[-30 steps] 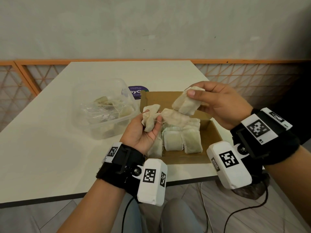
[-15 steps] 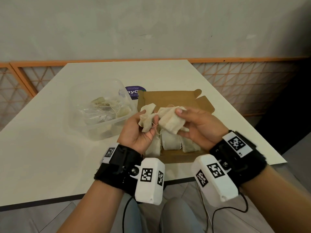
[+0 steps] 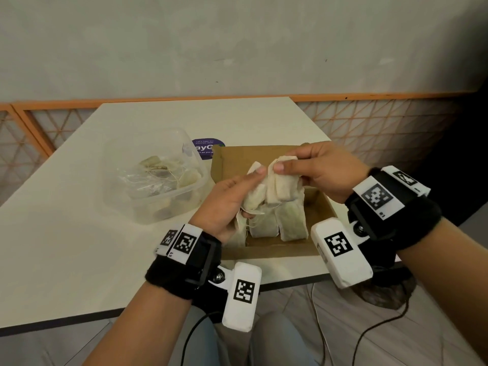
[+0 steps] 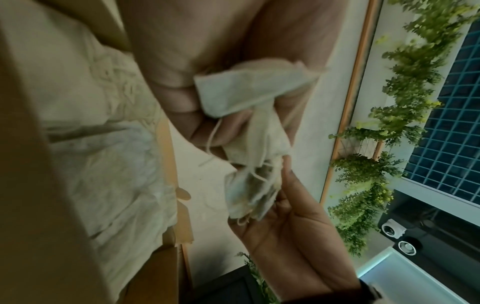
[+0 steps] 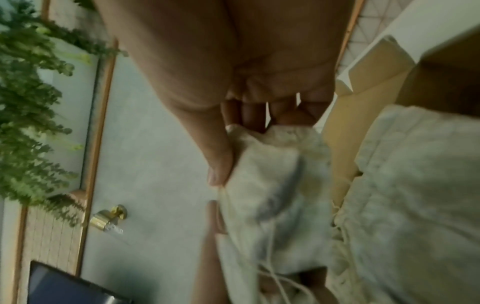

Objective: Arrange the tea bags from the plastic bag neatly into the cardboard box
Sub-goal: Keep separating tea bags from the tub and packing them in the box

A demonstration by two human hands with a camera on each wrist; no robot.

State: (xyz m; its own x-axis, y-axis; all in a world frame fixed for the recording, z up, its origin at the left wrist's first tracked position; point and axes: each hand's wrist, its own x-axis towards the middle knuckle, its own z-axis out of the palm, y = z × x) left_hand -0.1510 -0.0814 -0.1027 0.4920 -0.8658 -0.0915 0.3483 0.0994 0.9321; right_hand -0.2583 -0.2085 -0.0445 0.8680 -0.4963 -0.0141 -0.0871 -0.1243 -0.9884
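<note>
White tabletop [image 3: 79,233] carries the cardboard box [image 3: 264,249]. Directly above it, left hand [image 3: 224,202] and right hand [image 3: 324,173] each pinch string-tangled tea bags [image 3: 266,186]. Both grips are clamped, long axes hanging down toward the box.

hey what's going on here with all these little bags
A person is packing tea bags into a cardboard box on a table. Both hands are above the box: the left hand grips a bunch of tea bags, and the right hand pinches another tea bag right beside it; strings dangle between them. A row of tea bags already stands in the box. More sit in the plastic bag inside a clear tub to the left.
</note>
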